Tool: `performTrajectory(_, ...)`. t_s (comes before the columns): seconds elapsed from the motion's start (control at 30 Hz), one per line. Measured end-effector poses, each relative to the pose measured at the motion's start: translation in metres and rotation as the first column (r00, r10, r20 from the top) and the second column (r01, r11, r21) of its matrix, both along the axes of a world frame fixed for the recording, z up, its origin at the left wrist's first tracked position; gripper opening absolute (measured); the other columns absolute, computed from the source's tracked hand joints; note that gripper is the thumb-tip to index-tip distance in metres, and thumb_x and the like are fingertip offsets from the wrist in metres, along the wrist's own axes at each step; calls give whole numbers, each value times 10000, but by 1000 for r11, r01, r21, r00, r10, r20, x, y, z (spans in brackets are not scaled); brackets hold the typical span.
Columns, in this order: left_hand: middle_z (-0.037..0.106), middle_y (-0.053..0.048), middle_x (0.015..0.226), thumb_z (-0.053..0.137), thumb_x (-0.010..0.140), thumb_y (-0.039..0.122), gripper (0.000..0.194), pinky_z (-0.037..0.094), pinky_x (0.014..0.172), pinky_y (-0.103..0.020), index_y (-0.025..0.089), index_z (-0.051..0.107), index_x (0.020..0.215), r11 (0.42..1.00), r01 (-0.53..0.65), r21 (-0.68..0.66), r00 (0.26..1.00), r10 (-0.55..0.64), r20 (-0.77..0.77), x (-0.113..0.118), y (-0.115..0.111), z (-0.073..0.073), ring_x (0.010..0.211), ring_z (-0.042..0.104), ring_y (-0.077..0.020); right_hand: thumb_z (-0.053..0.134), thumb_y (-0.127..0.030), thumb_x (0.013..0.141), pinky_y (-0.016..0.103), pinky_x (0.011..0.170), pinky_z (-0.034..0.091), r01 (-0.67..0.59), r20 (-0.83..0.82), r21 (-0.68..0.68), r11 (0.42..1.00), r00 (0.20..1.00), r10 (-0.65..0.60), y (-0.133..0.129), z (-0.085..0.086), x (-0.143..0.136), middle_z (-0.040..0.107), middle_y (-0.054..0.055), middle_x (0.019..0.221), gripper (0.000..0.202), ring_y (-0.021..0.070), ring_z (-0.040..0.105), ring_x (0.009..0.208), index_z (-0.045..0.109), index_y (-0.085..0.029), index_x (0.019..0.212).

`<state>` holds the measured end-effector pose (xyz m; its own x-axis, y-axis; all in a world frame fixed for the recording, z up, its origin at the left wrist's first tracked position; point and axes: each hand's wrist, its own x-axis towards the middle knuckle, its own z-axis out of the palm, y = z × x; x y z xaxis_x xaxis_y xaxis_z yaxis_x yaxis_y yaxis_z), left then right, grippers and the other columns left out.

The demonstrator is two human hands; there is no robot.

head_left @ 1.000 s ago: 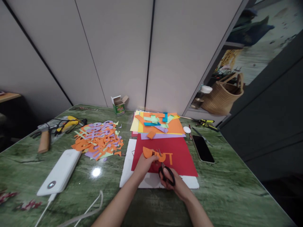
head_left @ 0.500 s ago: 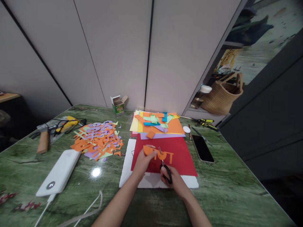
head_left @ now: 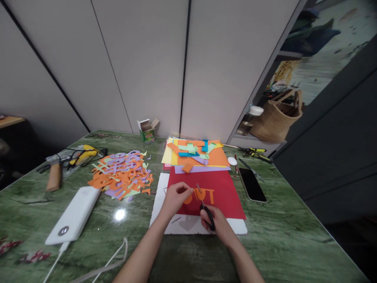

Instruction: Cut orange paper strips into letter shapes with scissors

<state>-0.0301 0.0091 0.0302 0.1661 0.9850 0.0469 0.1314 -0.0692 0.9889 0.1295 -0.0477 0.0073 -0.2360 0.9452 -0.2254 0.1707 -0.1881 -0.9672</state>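
My right hand (head_left: 210,220) is closed round the black handles of a pair of scissors (head_left: 209,216). Their thin blades point away from me across an orange paper cutout (head_left: 211,196). Left of the blades, my left hand (head_left: 176,196) pinches the left part of the orange paper between thumb and fingers. Under both hands lies a red sheet (head_left: 226,202), on top of a white sheet (head_left: 165,184) with dark pencil lines. A small orange piece (head_left: 187,168) rests at the red sheet's far edge.
Paper scraps (head_left: 120,173) are heaped at the left, near a white power bank (head_left: 73,216) with its cable. Coloured sheets (head_left: 216,157) with strips lie behind. A phone (head_left: 252,184), a white oval object (head_left: 232,161) and yellow-black tools (head_left: 256,154) sit at the right. A small box (head_left: 147,133) stands behind.
My left hand has shifted slightly, with its fingers now more arched. The orange paper has turned, and less of its left part shows. My right hand and the scissors have barely moved.
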Motion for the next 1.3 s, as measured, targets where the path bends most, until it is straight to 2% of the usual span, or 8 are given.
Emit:
performTrajectory(0.2, 588, -25, 666, 542, 669, 258, 126, 385, 585, -215, 144, 591, 691, 996, 89, -20, 996, -88, 15, -1, 2, -2, 633, 522, -130, 455, -508, 760, 179, 393, 192, -110, -59, -77, 991, 993, 105, -2, 6, 4, 425, -31, 472, 395, 57, 329, 419, 425, -149, 598)
performTrajectory(0.33, 582, -22, 627, 538, 679, 299, 171, 373, 573, -215, 143, 600, 643, 995, 93, -25, 996, -93, -13, -1, 1, -4, 613, 511, -129, 463, -522, 748, 176, 392, 182, -109, -72, -104, 989, 992, 101, -2, 7, 6, 424, -33, 474, 402, 55, 323, 416, 434, -146, 609)
performTrajectory(0.5, 584, -15, 620, 554, 657, 295, 161, 373, 589, -217, 145, 604, 627, 990, 134, -55, 990, -131, 52, 0, 0, -1, 622, 515, -136, 478, -528, 739, 175, 416, 200, -93, -131, -161, 982, 989, 72, -5, 12, 8, 442, -27, 502, 397, 61, 354, 439, 457, -141, 653)
performTrajectory(0.67, 573, -12, 603, 558, 638, 252, 117, 373, 582, -211, 147, 600, 608, 981, 174, -91, 983, -167, 75, -2, -1, 3, 614, 512, -135, 454, -530, 755, 182, 413, 166, -152, -159, -204, 967, 980, 120, -8, 16, 12, 446, -27, 490, 399, 57, 319, 425, 468, -141, 665)
performTrajectory(0.8, 577, -13, 606, 554, 636, 239, 107, 379, 586, -211, 147, 601, 608, 978, 187, -92, 980, -179, 86, -3, -1, 4, 617, 517, -135, 469, -532, 744, 183, 414, 162, -128, -177, -229, 965, 980, 88, -9, 14, 15, 459, -23, 504, 397, 56, 331, 424, 480, -142, 673)
performTrajectory(1.0, 582, -14, 588, 542, 636, 239, 123, 382, 578, -209, 143, 613, 604, 980, 183, -83, 983, -183, 5, -5, 0, 5, 600, 513, -131, 479, -546, 729, 185, 403, 153, -147, -182, -234, 961, 978, 105, -8, 11, 16, 449, -26, 485, 414, 55, 329, 414, 482, -139, 654)
performTrajectory(1.3, 589, -15, 604, 526, 638, 227, 118, 387, 584, -209, 148, 608, 607, 984, 163, -76, 987, -164, -3, -5, -1, 6, 614, 516, -132, 499, -526, 720, 186, 416, 165, -83, -194, -271, 959, 981, 30, -8, 9, 14, 431, -33, 499, 388, 57, 346, 424, 464, -149, 634)
